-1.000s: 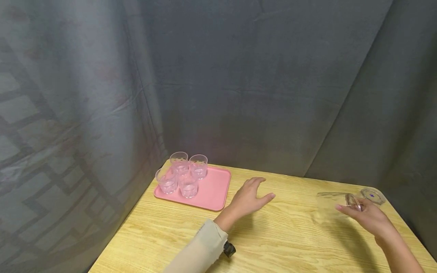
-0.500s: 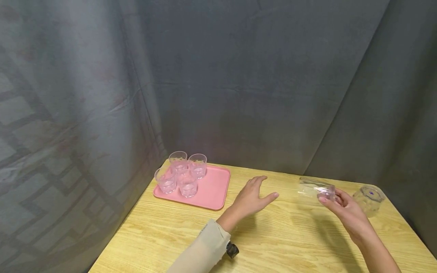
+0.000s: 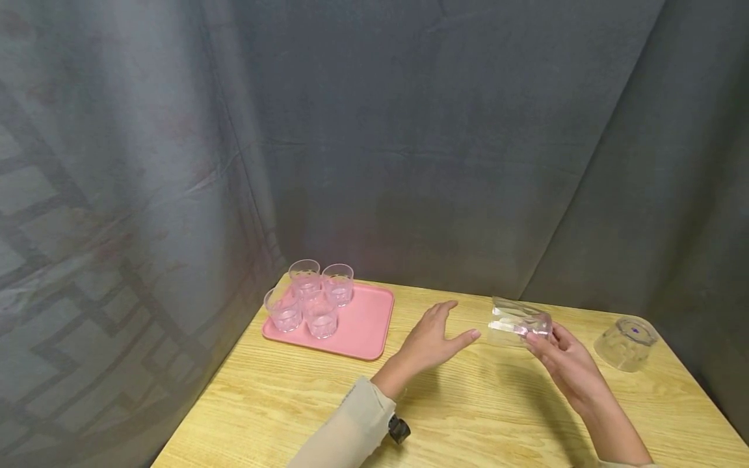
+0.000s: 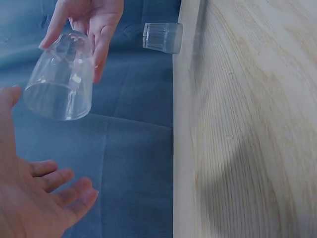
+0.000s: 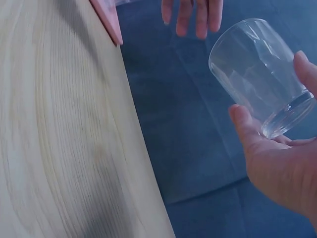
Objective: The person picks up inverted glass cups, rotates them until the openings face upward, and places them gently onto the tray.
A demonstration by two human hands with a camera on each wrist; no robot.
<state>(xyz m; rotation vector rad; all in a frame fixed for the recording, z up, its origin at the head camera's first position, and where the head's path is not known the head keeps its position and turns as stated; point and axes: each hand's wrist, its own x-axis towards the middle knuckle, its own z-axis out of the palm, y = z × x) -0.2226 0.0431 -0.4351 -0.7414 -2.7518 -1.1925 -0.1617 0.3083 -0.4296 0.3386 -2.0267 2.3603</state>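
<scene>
My right hand (image 3: 570,367) grips a clear drinking glass (image 3: 515,323) near its base, above the table. The glass lies on its side in the air, its mouth pointing left toward my other hand. In the right wrist view, thumb and fingers pinch the thick bottom of the glass (image 5: 257,74). My left hand (image 3: 427,338) hovers with spread fingers and holds nothing. The left wrist view shows the glass mouth facing my open left palm (image 4: 34,198), apart from it. A second glass (image 3: 626,344) stands upside down at the table's right, a small blue mark on its base.
A pink tray (image 3: 365,325) lies at the table's back left, with several upright glasses (image 3: 322,315) grouped on its left part. The wooden table (image 3: 468,416) ends at a grey curtain (image 3: 409,162) behind and at both sides.
My right hand has carried the glass leftward and slightly up, away from the upside-down glass, which is now fully in view. My left hand has barely moved.
</scene>
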